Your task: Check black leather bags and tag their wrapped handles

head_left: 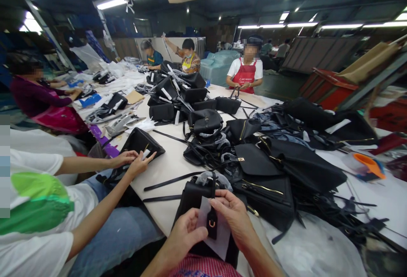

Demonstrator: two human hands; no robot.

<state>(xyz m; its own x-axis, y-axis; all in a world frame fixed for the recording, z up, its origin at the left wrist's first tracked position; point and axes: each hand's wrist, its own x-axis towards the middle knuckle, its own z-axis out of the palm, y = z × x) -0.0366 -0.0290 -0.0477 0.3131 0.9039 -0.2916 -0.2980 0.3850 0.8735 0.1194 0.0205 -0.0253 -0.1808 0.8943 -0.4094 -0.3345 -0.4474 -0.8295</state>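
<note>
"Hazards, nearest first?"

"White sheet [222, 236], lying between the strap tab and the black bag [190, 196]: it could crease or tear if pressed on one side and tugged on the other. Should it slip, the gold ring [212, 224] might mark the bag's surface. Beyond, loose straps [170, 179] on the desk [168, 164] could snag if the bag were dragged; the heaped bags [259, 160] at the right might slide, being loosely stacked."

"And the grip?"

"Left hand [188, 231]: fingers curled, thumb a little apart, at the sheet's left edge; whether it pinches the paper, one cannot tell. Right hand [233, 209]: thumb and forefinger nearly closed, pinching the black strap [214, 181] above the ring."

"Where is the bag?"

"Directly before the wearer, at the desk's near edge. Farther left, a co-worker's hands [137, 163] handle another bag [154, 143]; farther still stands a person in a red apron [246, 73]."
</note>
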